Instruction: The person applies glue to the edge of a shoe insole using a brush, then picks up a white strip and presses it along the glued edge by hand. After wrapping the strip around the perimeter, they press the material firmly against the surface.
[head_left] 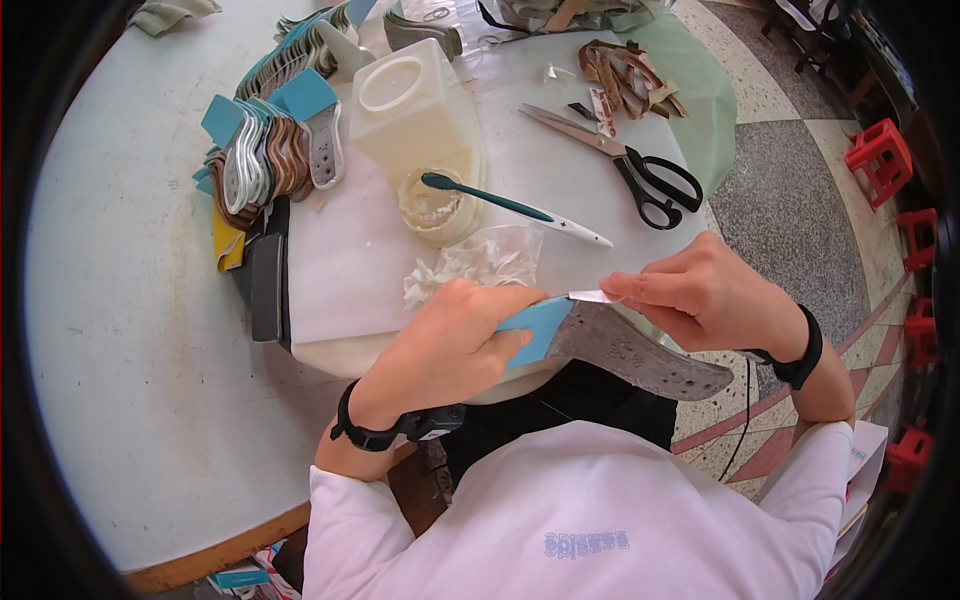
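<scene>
My left hand (450, 345) is closed on the blue end of a curved strap piece (645, 352), whose grey speckled part reaches out to the right below my other hand. The thumb lies on top of the blue face. At the piece's upper edge, my right hand (705, 295) pinches a narrow white strip (592, 296) between thumb and fingers. One end of that strip meets the corner where blue and grey join. Just beyond my hands lies a clear plastic bag (510, 250) with white scraps on and beside it.
Black-handled scissors (640, 170) lie partly spread at the right. A toothbrush (520, 210) rests across a round jar (435, 215), beside a square whitish container (405, 125). Stacked strap pieces (270, 155) stand at the left, brown scraps (630, 80) at the back. Red stools (880, 160) line the floor.
</scene>
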